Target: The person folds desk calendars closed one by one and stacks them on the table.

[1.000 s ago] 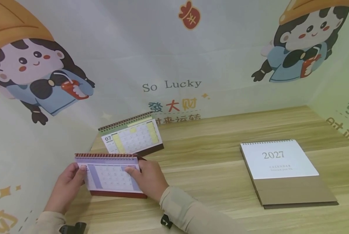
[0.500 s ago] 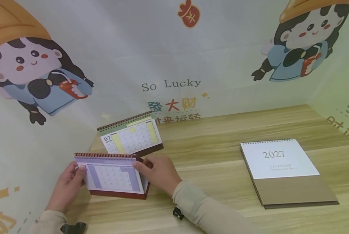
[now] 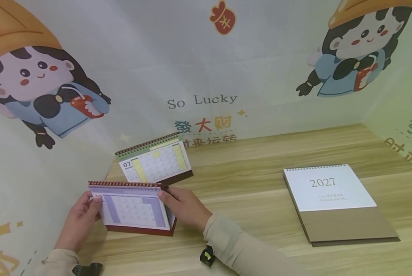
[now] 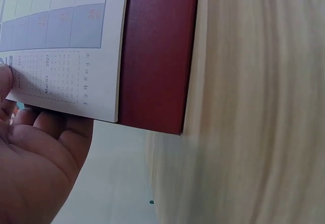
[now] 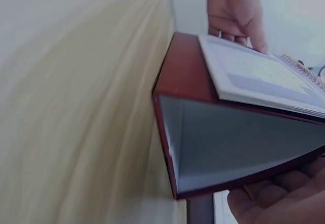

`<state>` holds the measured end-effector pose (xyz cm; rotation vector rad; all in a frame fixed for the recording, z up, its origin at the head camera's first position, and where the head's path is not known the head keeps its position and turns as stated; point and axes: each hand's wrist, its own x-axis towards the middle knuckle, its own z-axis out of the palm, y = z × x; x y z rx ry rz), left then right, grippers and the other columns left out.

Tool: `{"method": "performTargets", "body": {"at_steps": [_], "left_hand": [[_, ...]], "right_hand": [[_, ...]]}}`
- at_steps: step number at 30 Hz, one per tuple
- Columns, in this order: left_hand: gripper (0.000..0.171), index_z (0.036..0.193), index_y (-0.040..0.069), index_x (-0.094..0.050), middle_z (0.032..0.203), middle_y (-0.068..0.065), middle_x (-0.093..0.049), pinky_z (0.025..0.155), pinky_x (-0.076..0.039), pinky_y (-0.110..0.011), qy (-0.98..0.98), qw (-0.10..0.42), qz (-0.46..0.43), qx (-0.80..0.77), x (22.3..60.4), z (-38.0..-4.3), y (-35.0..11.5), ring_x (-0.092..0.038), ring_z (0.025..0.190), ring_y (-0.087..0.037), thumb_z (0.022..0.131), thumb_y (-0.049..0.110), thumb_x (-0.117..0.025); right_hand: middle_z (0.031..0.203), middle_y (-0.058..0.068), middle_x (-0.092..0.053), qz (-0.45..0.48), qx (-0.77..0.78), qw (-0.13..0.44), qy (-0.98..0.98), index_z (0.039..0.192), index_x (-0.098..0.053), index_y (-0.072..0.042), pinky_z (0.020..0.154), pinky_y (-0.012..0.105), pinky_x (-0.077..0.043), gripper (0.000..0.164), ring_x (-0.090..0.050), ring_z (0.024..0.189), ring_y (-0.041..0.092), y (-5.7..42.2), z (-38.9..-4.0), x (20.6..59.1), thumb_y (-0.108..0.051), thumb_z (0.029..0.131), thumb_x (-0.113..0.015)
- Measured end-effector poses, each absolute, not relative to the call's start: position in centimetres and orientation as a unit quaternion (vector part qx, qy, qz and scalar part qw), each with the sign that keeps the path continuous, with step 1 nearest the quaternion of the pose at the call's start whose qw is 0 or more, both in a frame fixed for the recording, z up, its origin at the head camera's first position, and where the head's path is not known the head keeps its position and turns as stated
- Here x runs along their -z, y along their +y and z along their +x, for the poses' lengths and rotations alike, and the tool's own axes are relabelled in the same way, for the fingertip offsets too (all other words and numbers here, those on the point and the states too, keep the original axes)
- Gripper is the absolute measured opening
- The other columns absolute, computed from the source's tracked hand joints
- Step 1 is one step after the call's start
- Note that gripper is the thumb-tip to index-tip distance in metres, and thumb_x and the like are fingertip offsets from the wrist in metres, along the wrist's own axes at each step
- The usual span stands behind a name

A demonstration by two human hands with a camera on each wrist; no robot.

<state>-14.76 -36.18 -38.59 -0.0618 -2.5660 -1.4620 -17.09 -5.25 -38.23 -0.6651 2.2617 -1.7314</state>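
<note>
A purple-paged desk calendar (image 3: 133, 210) with a dark red stand stands like a tent on the table's left side, spiral binding on top. My left hand (image 3: 77, 220) holds its left edge, thumb on the front page and fingers behind. At the upper right corner, my right hand (image 3: 189, 207) grips it with the thumb at the page's edge. The right wrist view shows the stand's hollow side (image 5: 244, 140) and my right fingers (image 5: 284, 186) against its back panel. In the left wrist view, the red base strip (image 4: 157, 56) sits close along the wood surface.
Just behind stands a green and yellow desk calendar (image 3: 157, 161) marked 07. A white 2027 calendar (image 3: 330, 188) on a brown stand sits at the right of the wooden table (image 3: 247, 214). Printed cloth walls (image 3: 268, 76) enclose the back and sides.
My right hand has shifted right, its thumb sliding from over the page to the right edge, and its fingers have settled behind the corner. The left hand and the calendar stay nearly in place.
</note>
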Motion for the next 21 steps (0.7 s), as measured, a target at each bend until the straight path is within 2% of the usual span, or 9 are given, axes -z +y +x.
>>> {"method": "performTargets", "body": {"at_steps": [5, 13, 21], "left_hand": [[0.045, 0.136, 0.000, -0.044, 0.111, 0.016, -0.064, 0.079, -0.051, -0.015, -0.866, 0.101, -0.009, 0.491, 38.7, -14.8, -35.9, -0.060, 0.096, 0.006, 0.108, 0.034, -0.038], [0.047, 0.139, 0.000, -0.043, 0.121, -0.007, -0.065, 0.078, -0.050, -0.014, -0.871, 0.098, 0.006, 0.481, 38.7, -14.7, -35.7, -0.058, 0.098, 0.009, 0.108, 0.035, -0.037], [0.045, 0.137, 0.001, -0.044, 0.114, 0.008, -0.065, 0.079, -0.051, -0.015, -0.866, 0.104, 0.004, 0.489, 38.8, -14.8, -35.8, -0.059, 0.097, 0.007, 0.108, 0.034, -0.038]], "right_hand": [[0.103, -0.004, -0.069, -0.221, 0.623, 0.146, 0.736, 0.120, -0.064, -0.012, 0.077, 0.027, -0.048, 0.043, -0.060, 0.086, 0.009, -5.9, -17.5, 37.5, -0.048, 0.101, -0.051], [0.095, -0.007, -0.071, -0.205, 0.635, 0.191, 0.720, 0.114, -0.066, -0.013, 0.077, 0.025, -0.052, 0.032, -0.066, 0.084, 0.007, -7.1, -18.3, 37.3, -0.038, 0.094, -0.068], [0.091, -0.005, -0.068, -0.196, 0.615, 0.195, 0.738, 0.116, -0.064, -0.011, 0.072, 0.027, -0.053, 0.038, -0.065, 0.079, 0.010, -7.2, -19.1, 37.8, -0.039, 0.091, -0.072]]}}
